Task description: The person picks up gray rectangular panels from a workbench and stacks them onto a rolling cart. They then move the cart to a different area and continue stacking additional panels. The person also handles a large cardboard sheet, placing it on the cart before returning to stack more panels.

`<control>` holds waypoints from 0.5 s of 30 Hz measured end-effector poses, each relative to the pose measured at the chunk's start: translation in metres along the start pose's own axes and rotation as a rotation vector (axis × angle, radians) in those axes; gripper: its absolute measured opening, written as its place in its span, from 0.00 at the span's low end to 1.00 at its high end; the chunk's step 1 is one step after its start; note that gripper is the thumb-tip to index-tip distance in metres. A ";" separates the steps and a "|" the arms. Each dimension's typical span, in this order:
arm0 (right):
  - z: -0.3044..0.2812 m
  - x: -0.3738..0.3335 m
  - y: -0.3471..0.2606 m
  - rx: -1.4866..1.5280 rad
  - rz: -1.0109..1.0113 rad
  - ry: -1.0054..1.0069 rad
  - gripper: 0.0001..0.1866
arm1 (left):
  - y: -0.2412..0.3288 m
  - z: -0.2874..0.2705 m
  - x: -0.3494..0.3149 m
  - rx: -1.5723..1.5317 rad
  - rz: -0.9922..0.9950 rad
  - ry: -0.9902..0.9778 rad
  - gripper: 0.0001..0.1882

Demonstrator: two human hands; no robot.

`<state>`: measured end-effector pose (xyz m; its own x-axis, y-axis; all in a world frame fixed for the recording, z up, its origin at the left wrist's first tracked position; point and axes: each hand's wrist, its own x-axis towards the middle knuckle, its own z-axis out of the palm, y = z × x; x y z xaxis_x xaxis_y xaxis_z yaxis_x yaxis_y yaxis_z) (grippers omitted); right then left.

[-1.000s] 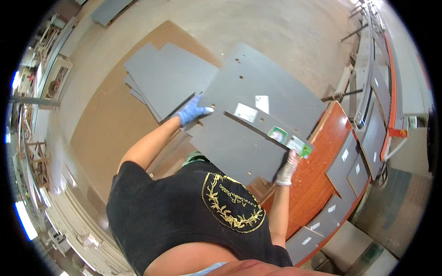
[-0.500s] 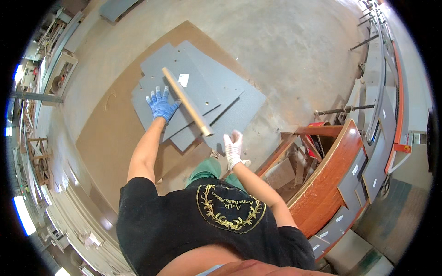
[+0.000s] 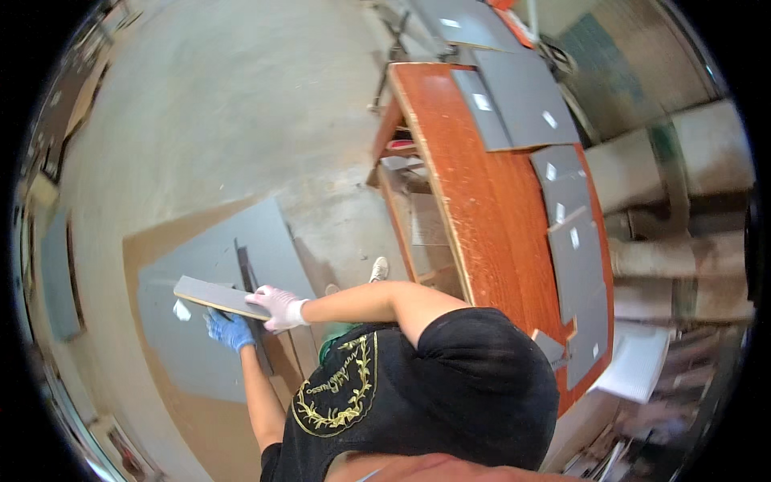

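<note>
Both hands share the grip on one flat grey panel [image 3: 215, 296]: the right hand [image 3: 277, 307], in a whitish glove, clamps its near end, and the left hand [image 3: 230, 329], in a blue glove, supports it from underneath, probably to keep it level. It hangs low over the grey sheets [image 3: 193, 353] stacked on the floor, left of the red-brown table [image 3: 490, 241]. Its top face is dull grey, the exposed edge pale like raw board.

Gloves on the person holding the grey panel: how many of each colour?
Blue glove, on the left hand: 1
White glove, on the right hand: 1
Total: 2, both on the grey panel
</note>
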<state>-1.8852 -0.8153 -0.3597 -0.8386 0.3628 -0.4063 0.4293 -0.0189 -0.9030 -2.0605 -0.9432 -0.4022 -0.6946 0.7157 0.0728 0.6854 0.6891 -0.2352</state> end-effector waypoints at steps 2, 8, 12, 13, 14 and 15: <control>-0.021 -0.028 0.005 -0.169 -0.077 -0.026 0.36 | -0.020 -0.017 -0.021 -0.061 -0.010 -0.046 0.33; -0.103 -0.028 0.033 -0.522 0.066 0.204 0.33 | 0.025 -0.043 -0.017 -0.262 0.015 -0.167 0.32; -0.058 0.026 0.008 -0.617 -0.087 0.251 0.25 | -0.023 -0.055 -0.037 -0.382 -0.076 -0.235 0.30; -0.071 0.037 -0.001 -0.605 -0.104 0.160 0.22 | -0.018 -0.052 -0.047 -0.392 -0.105 -0.248 0.31; -0.085 0.060 0.003 -0.598 -0.279 0.136 0.17 | -0.004 -0.053 -0.038 -0.406 -0.076 -0.266 0.32; -0.102 0.073 0.025 -0.608 -0.369 0.131 0.15 | 0.028 -0.058 -0.034 -0.470 -0.068 -0.299 0.31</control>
<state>-1.9016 -0.6946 -0.3980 -0.9344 0.3545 -0.0353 0.2682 0.6346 -0.7249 -2.0050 -0.9411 -0.3549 -0.7256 0.6517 -0.2209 0.6130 0.7581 0.2228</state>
